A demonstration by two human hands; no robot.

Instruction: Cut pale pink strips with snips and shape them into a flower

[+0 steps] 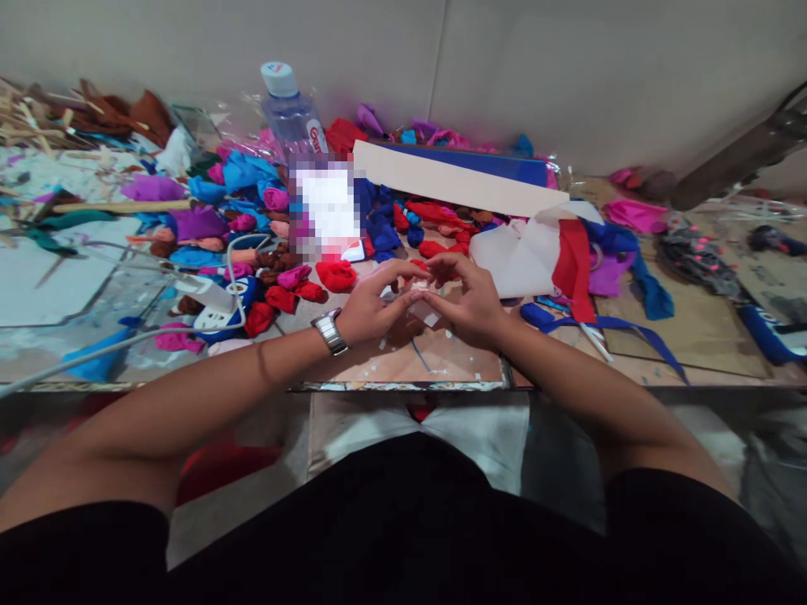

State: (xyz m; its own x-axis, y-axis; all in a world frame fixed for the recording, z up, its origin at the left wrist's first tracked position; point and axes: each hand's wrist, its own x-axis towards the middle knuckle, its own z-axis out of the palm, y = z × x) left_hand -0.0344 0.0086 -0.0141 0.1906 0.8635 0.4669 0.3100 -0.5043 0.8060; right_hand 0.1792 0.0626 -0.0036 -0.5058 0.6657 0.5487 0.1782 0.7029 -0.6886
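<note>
Near the front edge of the wooden table [353, 370], both hands meet in the middle of the view. My left hand [380, 304], with a metal watch [329, 332] on its wrist, pinches a small pale piece [421, 288] between thumb and fingers. From the other side my right hand [466, 298] pinches the same piece, thumb tips almost touching. A small whitish square [429, 314] shows just below the fingertips. Red cloth bundles [336, 276] lie beyond my left hand. White sheet material [517, 256] and a red strip [572, 269] are beyond my right hand.
A capped bottle [293, 118] and a blurred bright screen [328, 206] stand behind bundles of coloured cloth. A white cable [157, 332] runs to a blue-and-white power strip [230, 307] at left. Blue ribbon [630, 323] and a long cream strip [454, 176] lie right and behind.
</note>
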